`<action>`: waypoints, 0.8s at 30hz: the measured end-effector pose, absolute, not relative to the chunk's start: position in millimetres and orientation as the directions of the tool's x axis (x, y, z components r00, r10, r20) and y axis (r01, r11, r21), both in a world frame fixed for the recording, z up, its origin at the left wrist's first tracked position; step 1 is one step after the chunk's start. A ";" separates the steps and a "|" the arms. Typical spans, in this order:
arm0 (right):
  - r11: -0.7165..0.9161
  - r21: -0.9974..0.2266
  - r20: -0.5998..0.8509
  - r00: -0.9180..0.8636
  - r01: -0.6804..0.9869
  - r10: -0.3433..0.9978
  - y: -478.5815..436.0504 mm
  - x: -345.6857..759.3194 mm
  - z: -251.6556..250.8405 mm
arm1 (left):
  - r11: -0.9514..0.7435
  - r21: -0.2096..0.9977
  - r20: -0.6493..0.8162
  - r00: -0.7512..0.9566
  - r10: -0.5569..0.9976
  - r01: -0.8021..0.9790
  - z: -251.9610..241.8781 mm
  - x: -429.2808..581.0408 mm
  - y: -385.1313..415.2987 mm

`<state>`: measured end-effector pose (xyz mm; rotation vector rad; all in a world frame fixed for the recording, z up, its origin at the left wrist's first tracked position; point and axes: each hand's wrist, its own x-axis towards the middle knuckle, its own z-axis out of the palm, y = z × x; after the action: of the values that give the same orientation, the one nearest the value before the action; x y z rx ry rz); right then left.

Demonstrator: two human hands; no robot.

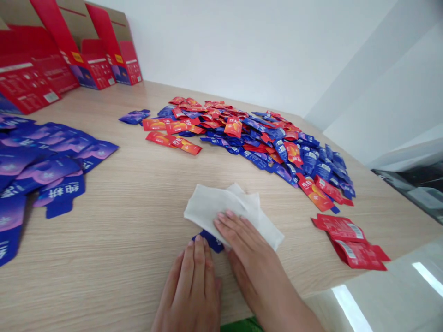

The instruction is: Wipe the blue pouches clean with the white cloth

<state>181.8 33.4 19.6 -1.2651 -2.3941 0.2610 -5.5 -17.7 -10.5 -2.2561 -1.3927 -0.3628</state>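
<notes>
Front edge of pale wood-grain table [131,240] near left hand [194,281] and right hand [251,251]; wide tabletop stretch left, up to flat blue-purple printed packets [48,161]. White wall [259,55] behind. Left hand flat, touching dark-blue packet [212,240]; right hand flat on folded white cloth [211,203] partly covering it. Beyond, red-and-blue sachet heap [249,133]; red pouches [353,240] right; red cardboard boxes [98,55] back left.

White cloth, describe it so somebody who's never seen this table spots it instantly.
On the wood-grain table, find the big heap of red and blue packets, then look nearer the camera. The white cloth lies under the right hand, partly covering a blue packet. Unlike the printed red and blue packets around it, it is plain white.
</notes>
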 end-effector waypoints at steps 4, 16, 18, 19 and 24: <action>0.347 -0.373 0.295 -0.245 0.860 0.924 45.6 222.1 18.2 | -0.399 -0.350 0.478 0.528 0.702 0.848 -15.6 -10.0 -12.6; 0.587 -0.350 0.253 -0.530 0.730 0.810 33.2 177.6 22.5 | -0.350 -0.174 0.410 0.391 0.824 0.920 -1.3 0.4 -20.1; 0.476 -0.367 0.235 -0.415 0.799 0.879 38.1 195.7 22.1 | -0.351 -0.177 0.431 0.393 0.812 0.919 -0.1 1.7 -20.3; 0.417 -0.379 0.239 -0.349 0.826 0.906 40.0 204.9 22.3 | -0.352 -0.182 0.441 0.396 0.806 0.918 0.0 2.2 -20.4; 0.350 -0.464 0.300 -0.227 0.814 0.926 37.2 210.4 27.2 | -0.362 -0.153 0.429 0.392 0.814 0.919 -2.3 4.1 -20.8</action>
<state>210.4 37.2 27.2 -1.5111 -2.0929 0.2820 4.1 -20.8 -2.3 -2.2889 -1.5001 -0.3982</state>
